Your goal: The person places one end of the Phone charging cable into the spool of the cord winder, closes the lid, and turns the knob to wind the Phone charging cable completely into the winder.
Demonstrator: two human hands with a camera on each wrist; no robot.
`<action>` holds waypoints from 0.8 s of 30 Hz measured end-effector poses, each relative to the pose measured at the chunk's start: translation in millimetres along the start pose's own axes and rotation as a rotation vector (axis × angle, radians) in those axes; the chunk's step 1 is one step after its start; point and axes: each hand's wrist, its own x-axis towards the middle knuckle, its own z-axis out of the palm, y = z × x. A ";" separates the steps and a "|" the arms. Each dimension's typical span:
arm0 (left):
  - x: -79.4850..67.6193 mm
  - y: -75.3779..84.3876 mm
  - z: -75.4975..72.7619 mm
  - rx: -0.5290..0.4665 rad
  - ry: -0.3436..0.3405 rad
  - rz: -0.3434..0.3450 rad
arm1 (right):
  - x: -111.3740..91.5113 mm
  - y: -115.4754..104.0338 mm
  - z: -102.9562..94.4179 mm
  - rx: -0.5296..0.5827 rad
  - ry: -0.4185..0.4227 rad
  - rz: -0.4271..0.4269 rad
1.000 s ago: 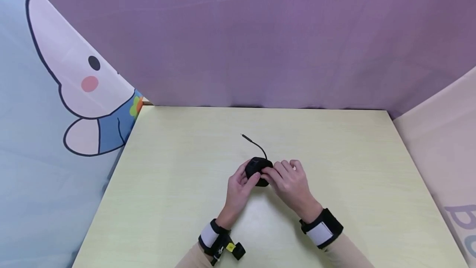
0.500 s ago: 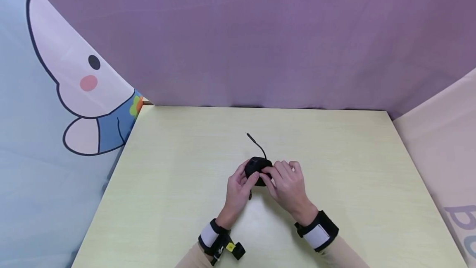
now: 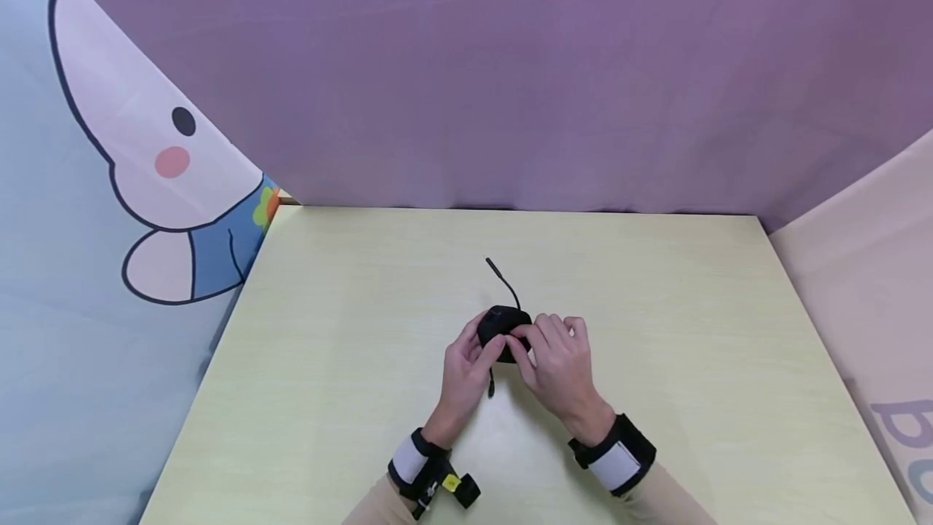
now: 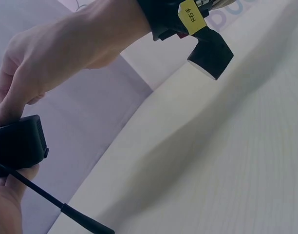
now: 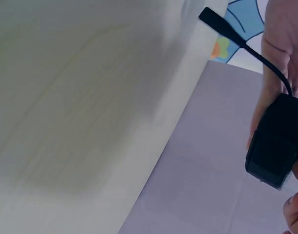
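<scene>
A small black boxy device [image 3: 503,321] with rounded corners is held above the table. My left hand [image 3: 466,371] grips it from the left, thumb across its near face. My right hand [image 3: 560,363] pinches at its near right part with thumb and forefinger; the fingertips hide exactly what lies between them. One short black cable [image 3: 508,285] sticks out from the far side, ending in a thicker tip. Another dark cable end [image 3: 492,383] hangs below the left thumb. The right wrist view shows the device [image 5: 276,141] side-on, its cable [image 5: 222,27] rising from it.
The pale wooden table [image 3: 350,306] spreads under both hands. Behind it hangs a purple curtain [image 3: 510,87], with a blue cartoon cloth [image 3: 66,363] at left and a pale cloth [image 3: 860,290] at right. A strap with a small camera [image 3: 466,491] sits on the left wrist.
The right hand and wrist have shifted slightly left and nearer. The far cable's tip has swung a little right, and the other cable end has come into sight below the left thumb.
</scene>
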 end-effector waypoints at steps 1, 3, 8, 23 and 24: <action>-0.1 -0.5 -0.2 0.000 -0.001 0.002 | 0.0 -0.6 -0.1 -0.001 -0.008 0.007; -0.2 -1.1 -0.2 -0.006 -0.003 0.009 | -0.1 -1.7 -0.3 -0.007 -0.025 0.020; -0.7 -0.8 0.1 -0.025 -0.002 0.016 | 0.1 -4.6 0.2 -0.030 -0.048 0.039; -2.3 -2.6 2.5 -0.029 0.025 0.004 | 0.7 -16.0 1.6 0.089 -0.079 0.194; -2.5 -2.4 2.8 -0.027 0.029 0.001 | 0.6 -16.2 1.6 0.102 -0.081 0.203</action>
